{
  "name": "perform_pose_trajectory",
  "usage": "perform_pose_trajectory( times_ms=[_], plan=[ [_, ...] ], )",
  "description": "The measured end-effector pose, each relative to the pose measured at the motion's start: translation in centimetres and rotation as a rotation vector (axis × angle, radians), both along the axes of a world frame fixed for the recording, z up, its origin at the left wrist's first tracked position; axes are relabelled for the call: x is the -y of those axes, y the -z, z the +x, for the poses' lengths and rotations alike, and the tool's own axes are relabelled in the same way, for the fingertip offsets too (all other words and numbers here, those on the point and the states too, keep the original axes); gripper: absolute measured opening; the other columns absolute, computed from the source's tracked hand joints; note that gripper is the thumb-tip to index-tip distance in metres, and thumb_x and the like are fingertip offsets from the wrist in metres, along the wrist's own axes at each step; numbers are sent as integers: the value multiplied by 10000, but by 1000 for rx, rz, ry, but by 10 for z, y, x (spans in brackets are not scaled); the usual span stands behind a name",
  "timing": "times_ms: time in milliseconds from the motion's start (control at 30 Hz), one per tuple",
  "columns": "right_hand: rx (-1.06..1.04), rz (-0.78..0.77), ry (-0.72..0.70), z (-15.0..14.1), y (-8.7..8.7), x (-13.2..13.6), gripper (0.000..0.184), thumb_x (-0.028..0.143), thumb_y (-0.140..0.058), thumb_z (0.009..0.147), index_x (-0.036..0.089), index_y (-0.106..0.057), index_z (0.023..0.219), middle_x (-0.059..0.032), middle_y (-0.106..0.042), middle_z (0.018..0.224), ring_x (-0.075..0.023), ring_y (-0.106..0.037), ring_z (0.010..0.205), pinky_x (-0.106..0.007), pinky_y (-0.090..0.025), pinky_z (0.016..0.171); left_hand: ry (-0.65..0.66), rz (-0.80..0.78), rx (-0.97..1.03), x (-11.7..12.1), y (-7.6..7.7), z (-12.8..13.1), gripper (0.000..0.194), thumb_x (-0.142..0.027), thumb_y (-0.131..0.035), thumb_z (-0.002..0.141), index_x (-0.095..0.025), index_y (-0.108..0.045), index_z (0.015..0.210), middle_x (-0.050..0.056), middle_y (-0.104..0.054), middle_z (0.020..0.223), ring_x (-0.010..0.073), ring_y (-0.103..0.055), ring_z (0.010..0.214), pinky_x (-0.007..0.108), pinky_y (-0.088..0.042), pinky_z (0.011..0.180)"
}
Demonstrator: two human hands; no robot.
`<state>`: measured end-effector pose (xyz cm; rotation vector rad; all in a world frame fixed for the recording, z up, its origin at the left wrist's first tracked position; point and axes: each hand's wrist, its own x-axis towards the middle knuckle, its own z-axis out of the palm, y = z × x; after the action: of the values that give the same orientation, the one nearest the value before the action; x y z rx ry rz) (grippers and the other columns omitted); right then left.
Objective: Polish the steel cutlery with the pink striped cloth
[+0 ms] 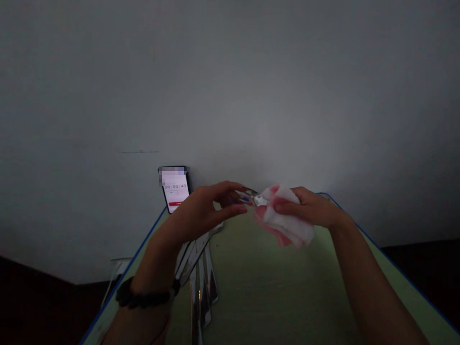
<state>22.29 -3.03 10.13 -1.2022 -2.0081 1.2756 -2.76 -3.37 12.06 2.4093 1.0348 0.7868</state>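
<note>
To the right of the phone (177, 191), at about its height, a shiny utensil (260, 200) is held up above the tabletop (280, 287), half wrapped in a cloth (292, 224). The right hand (316, 209) pinches the cloth around it, thumb on the near side. The left hand (208, 207), just beside the phone, has thumb and fingers parted about the utensil's bare end; I can't tell whether they grip it.

I'd judge the utensil light, stiff and slick, best held at its wrapped end; the cloth looks soft and limp, easy to bunch. I see no container: the other cutlery (212, 282) lies loose, nearer the person than the phone, partly behind the left arm.
</note>
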Motion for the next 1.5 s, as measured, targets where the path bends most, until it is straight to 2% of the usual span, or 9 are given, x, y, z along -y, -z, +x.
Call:
perform_pose_trajectory(
  times_ms=[267,500,800,933,1033,1133,1233,1400,1500],
  plan=[
    [6,-52,-29,4,-1,1,368,479,-586,723,129,-609,836,-6,-592,648,-76,-486,475,-166,-345,402,57,60,85,4,-3,1,379,-350,-609,775,-220,-574,1130,32,-673,968,128,-591,789,241,-459,739],
    [133,66,-186,-9,-6,2,323,428,-515,796,120,-590,862,-9,-585,682,-86,-496,538,-172,-359,451,133,31,30,7,4,21,276,-280,-610,781,-214,-614,1050,4,-678,903,111,-589,775,219,-456,721],
    [42,97,-193,-18,-2,0,330,445,-516,792,139,-595,884,-18,-604,746,-97,-504,594,-189,-381,513,83,101,-1,8,5,24,268,-254,-613,774,-217,-629,1039,-8,-685,838,103,-598,724,196,-449,665],
    [34,150,-127,-18,1,-2,381,491,-477,803,139,-596,890,-23,-603,740,-99,-498,579,-198,-389,512,33,118,1,8,2,23,280,-229,-615,768,-231,-627,1048,-23,-694,817,96,-607,692,183,-449,649],
    [61,175,-83,-18,2,-3,437,534,-424,814,135,-591,878,-18,-577,690,-95,-471,540,-194,-363,470,-44,147,-17,8,0,22,200,-297,-570,802,-226,-659,967,-22,-699,799,90,-595,624,186,-438,606],
    [98,202,-92,-18,1,-2,435,531,-404,825,134,-581,829,-12,-551,659,-89,-451,523,-190,-346,454,-63,133,-58,8,-1,20,216,-350,-516,832,-223,-667,920,-18,-698,790,91,-588,605,190,-427,585],
    [132,241,-138,-18,0,-2,395,482,-389,848,131,-563,804,-9,-534,647,-87,-437,526,-187,-342,456,-66,71,-112,7,0,18,230,-368,-502,835,-224,-658,924,-19,-694,784,98,-594,627,192,-421,587],
    [148,320,-216,-18,-3,-1,206,286,-418,859,132,-553,876,-12,-552,732,-87,-461,607,-175,-356,510,-71,-5,-165,4,3,16,241,-381,-461,853,-235,-650,890,-30,-679,763,100,-591,647,198,-409,596],
    [151,345,-217,-20,-4,1,189,264,-407,862,132,-543,867,-2,-535,715,-78,-445,590,-171,-347,505,-51,-16,-193,5,1,16,245,-370,-444,863,-227,-641,854,-34,-667,739,96,-585,640,195,-395,590]
  ],
)
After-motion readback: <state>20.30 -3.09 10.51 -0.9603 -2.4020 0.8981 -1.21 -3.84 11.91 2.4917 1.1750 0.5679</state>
